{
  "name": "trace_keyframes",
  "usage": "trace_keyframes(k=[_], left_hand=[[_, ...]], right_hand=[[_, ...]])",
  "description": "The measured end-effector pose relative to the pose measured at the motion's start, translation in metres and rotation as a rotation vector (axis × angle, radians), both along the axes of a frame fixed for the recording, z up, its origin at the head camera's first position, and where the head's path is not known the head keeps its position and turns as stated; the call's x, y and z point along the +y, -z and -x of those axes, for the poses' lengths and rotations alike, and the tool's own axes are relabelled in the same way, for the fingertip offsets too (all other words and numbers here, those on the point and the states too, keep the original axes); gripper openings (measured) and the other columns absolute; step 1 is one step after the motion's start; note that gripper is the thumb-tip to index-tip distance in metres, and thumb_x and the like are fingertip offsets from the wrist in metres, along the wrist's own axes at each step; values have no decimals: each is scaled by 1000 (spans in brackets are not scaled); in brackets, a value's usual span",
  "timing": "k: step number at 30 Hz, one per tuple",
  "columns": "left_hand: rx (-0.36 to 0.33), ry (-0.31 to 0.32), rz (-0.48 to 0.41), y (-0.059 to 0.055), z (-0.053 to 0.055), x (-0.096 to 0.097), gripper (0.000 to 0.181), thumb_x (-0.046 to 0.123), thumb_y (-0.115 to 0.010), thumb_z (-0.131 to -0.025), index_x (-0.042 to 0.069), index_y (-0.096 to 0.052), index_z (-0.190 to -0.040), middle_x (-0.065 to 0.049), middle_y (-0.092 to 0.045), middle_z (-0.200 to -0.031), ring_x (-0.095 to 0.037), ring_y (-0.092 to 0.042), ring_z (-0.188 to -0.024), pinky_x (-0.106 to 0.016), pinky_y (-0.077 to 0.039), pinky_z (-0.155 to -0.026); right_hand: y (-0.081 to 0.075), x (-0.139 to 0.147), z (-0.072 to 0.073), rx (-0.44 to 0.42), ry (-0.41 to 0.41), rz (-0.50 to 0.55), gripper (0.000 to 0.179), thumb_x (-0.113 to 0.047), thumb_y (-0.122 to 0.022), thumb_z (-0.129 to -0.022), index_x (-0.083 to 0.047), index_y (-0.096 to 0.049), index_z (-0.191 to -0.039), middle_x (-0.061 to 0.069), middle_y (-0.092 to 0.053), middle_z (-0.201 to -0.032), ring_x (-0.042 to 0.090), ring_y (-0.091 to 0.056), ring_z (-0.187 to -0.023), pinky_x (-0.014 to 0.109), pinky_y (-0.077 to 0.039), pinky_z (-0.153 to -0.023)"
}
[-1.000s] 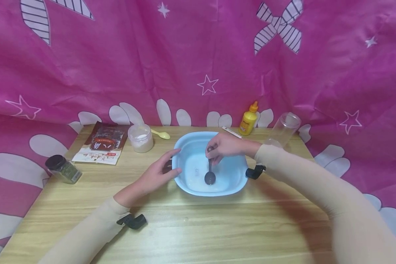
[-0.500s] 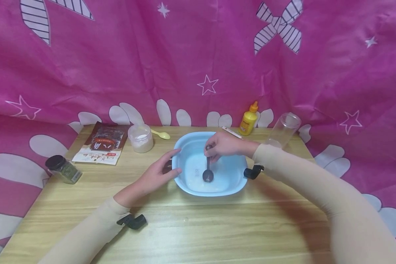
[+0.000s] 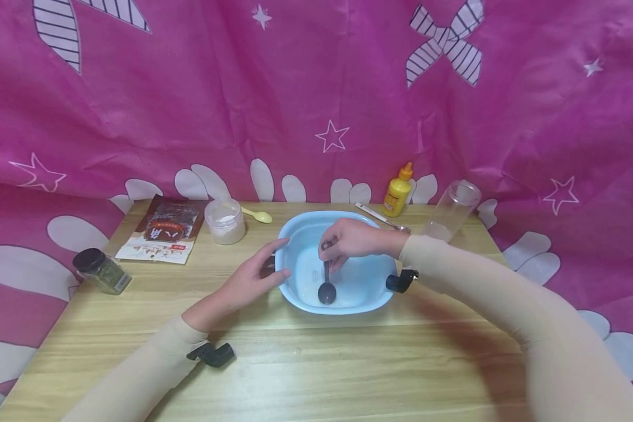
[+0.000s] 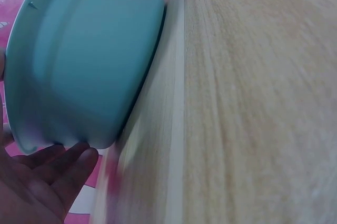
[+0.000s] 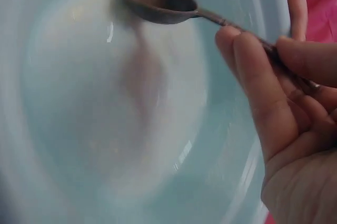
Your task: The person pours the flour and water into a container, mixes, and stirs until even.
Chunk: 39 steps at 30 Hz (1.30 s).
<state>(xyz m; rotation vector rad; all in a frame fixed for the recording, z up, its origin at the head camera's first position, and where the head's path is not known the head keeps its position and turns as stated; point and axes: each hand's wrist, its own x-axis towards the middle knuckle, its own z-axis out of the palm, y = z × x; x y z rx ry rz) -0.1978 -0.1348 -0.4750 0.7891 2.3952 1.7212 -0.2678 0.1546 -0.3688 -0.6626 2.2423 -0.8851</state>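
Note:
A light blue plastic basin (image 3: pixel 366 275) stands on the table with a shallow layer of whitish liquid in it. My left hand (image 3: pixel 253 272) holds the basin by its left side, thumb and index finger at the rim; in the left wrist view its other fingers (image 4: pixel 73 169) lie against the outer wall. Between thumb and fingers, my right hand (image 3: pixel 350 240) pinches the handle of a dark spoon (image 3: pixel 327 292). The spoon's bowl (image 5: pixel 160 2) points down into the basin, close over the liquid, and its reflection shows there.
Left on the wooden table (image 3: pixel 295 375) are a dark-lidded jar (image 3: pixel 102 272), a brown-and-white packet (image 3: pixel 163 231), a clear tub of white powder (image 3: pixel 225 223) and a yellow spoon (image 3: pixel 261 216). Behind the basin stand a yellow bottle (image 3: pixel 397 194), a white-handled spoon (image 3: pixel 371 212) and a clear container (image 3: pixel 453 208).
My right hand has moved left and slightly nearer within the basin, carrying the dark spoon. The white-handled spoon's bowl now shows past the wrist. My left hand has stayed put.

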Motion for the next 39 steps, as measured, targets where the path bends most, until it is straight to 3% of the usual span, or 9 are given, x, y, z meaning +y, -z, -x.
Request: trace_keyframes(k=[4, 9, 11, 19, 23, 27, 29, 34, 39], left_hand=[[-2, 4, -11, -1, -1, 0, 72, 17, -74, -108, 7, -40, -171, -29, -49, -166, -49, -60, -144, -51, -56, -115], [-18, 5, -11, -2, -1, 0, 72, 18, -74, -108, 10, -40, -171, -27, -48, -167, -48, -59, -145, -49, -55, -116], [-20, 5, -7, -2, -1, 1, 72, 19, -74, -108, 11, -41, -171, -26, -47, -168, -48, -58, -146, -49, -55, -117], [-13, 7, -6, -3, -1, 0, 72, 20, -74, -108, 11, -40, -171, -26, -50, -166, -47, -60, -144, -49, -55, -117], [-11, 11, -11, -2, 0, 0, 72, 19, -73, -109, 10, -40, -171, -27, -50, -165, -47, -60, -144, -49, -56, -116], [-7, 11, -12, -2, 1, 1, 71, 17, -73, -108, 8, -41, -171, -29, -49, -166, -49, -59, -144, -50, -56, -115], [-6, 7, -7, -2, 1, 1, 71, 17, -74, -108, 8, -41, -170, -28, -48, -167, -50, -59, -145, -51, -56, -116], [-2, 11, -7, -2, 1, 1, 71, 16, -73, -108, 7, -40, -170, -29, -48, -167, -50, -58, -145, -51, -56, -116], [-3, 5, 3, -3, 0, 2, 72, 17, -74, -108, 8, -40, -171, -28, -50, -166, -48, -60, -144, -48, -57, -114]], right_hand=[[5, -5, -1, -40, 26, 57, 20, -12, -76, -107, 5, -79, -116, 9, -82, -93, 23, -84, -90, 35, -70, -87], [2, -4, 5, 118, 174, 38, 15, -11, -74, -107, 3, -79, -110, 8, -81, -90, 19, -83, -85, 36, -70, -86], [-2, -2, 6, 144, 190, -3, 14, -11, -75, -106, 2, -80, -110, 7, -81, -89, 18, -83, -82, 35, -71, -83], [3, -12, -3, -41, 17, 54, 21, -12, -76, -107, 6, -79, -118, 8, -83, -94, 23, -84, -91, 35, -70, -86], [3, -16, 0, 83, 84, 60, 21, -13, -76, -107, 4, -80, -119, 5, -83, -94, 21, -84, -91, 34, -70, -86], [2, -11, 12, 254, 214, -1, 16, -16, -76, -108, -2, -81, -114, 2, -81, -93, 13, -82, -86, 29, -69, -84], [3, -7, 17, 288, 279, -18, 15, -17, -76, -109, -5, -82, -113, 2, -81, -94, 12, -82, -86, 30, -68, -86], [6, -7, 17, 248, 341, 56, 15, -15, -76, -108, -3, -82, -115, 5, -80, -98, 15, -82, -90, 31, -69, -88], [6, -11, 8, 108, 197, 115, 18, -13, -78, -107, 1, -81, -117, 6, -83, -99, 18, -83, -92, 30, -69, -87]])
